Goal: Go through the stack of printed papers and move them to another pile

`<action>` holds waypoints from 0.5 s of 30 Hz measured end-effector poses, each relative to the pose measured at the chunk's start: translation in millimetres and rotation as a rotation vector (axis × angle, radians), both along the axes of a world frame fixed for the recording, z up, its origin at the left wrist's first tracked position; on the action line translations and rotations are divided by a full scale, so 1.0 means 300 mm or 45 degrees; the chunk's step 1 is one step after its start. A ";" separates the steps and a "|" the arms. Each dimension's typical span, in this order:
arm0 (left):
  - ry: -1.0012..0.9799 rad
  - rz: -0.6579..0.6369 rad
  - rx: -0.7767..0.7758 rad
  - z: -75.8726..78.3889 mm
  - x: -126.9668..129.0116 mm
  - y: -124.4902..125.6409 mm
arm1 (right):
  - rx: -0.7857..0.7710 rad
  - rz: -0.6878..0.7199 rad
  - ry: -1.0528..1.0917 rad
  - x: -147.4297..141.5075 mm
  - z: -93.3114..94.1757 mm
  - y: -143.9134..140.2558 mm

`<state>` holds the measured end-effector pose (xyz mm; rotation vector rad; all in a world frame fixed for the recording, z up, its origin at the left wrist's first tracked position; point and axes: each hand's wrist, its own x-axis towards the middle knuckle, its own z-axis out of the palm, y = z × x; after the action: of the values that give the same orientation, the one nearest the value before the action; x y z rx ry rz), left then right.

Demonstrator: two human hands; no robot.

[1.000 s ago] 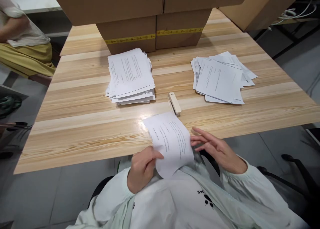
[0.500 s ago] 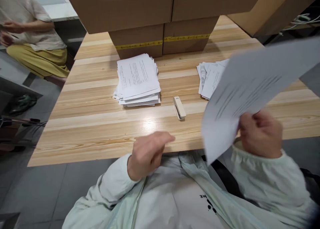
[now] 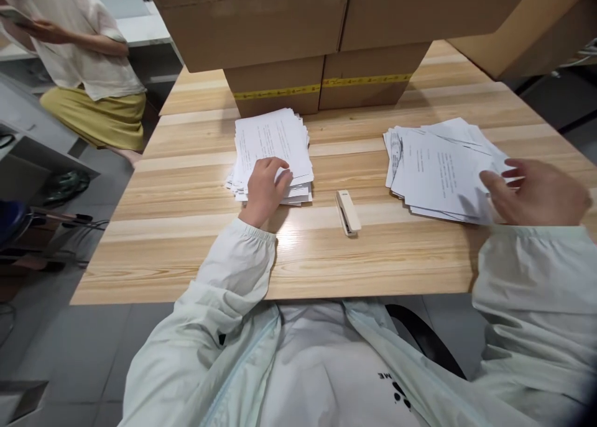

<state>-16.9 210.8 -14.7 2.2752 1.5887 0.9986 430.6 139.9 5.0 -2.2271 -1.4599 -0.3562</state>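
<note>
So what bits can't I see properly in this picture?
All in the head view:
Words on the right paper pile: too small to read.
Lower pages of the left paper pile: mostly under the top sheets, and the left hand covers part of the near edge.
Whether the right hand touches paper: too blurred to tell.
Tops of the upper cardboard boxes: cut off by the top edge.

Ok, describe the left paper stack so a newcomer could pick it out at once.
On the wooden table, find the cardboard boxes with yellow tape. Just in front of the left box sits the paper stack, with the left hand over its near part. It looks thicker and neater than the messier pile of sheets to the right.
</note>
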 end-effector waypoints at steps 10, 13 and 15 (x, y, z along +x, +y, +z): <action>-0.285 0.007 -0.075 -0.050 0.013 0.021 | -0.362 1.127 0.994 -0.620 0.150 0.243; -0.326 0.010 -0.080 -0.049 0.010 0.021 | -0.566 1.050 1.292 -0.727 0.082 0.354; -0.337 0.026 -0.085 -0.046 0.013 0.019 | -0.657 1.007 1.469 -0.770 0.050 0.392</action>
<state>-13.1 216.5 -28.5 1.9907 1.5119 1.1771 199.7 257.5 19.8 -1.3895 -1.5696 1.4184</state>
